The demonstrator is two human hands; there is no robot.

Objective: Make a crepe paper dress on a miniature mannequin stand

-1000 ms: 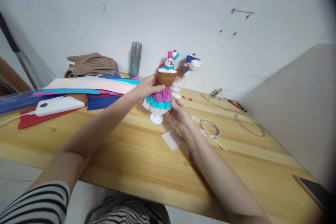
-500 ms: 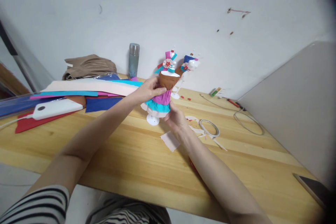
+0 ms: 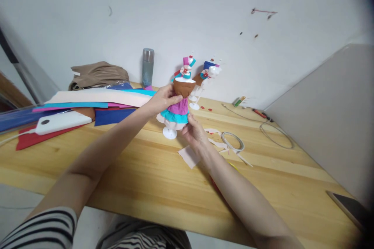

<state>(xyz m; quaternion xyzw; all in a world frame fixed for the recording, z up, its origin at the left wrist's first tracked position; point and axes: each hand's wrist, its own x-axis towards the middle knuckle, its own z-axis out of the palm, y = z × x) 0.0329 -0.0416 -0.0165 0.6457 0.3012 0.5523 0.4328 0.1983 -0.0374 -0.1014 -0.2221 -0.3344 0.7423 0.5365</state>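
Observation:
A miniature dress form (image 3: 184, 87) stands tilted on a round white base (image 3: 170, 132). It wears a crepe-paper dress (image 3: 179, 107) with a brown bodice and a tiered magenta, turquoise and pale pink skirt. My left hand (image 3: 164, 99) grips the form at the waist from the left, thumb across the front. At the skirt's right edge, my right hand (image 3: 196, 134) pinches the hem between thumb and fingers. Behind it are other small dressed forms, one with a pleated paper flower (image 3: 185, 71) and one with a blue top (image 3: 209, 65).
Coloured crepe-paper sheets (image 3: 99, 98), a white power bank (image 3: 63, 120) and a brown cloth (image 3: 99, 74) lie left. A bottle (image 3: 148, 67) stands by the wall. Right are a tape roll (image 3: 233, 141), paper scraps (image 3: 189, 157), a cable (image 3: 276, 140) and a phone (image 3: 347, 208).
The view has shifted slightly. Both hands keep nearly the same hold on the dress form and its skirt. A bit of yellow now shows beside my right forearm.

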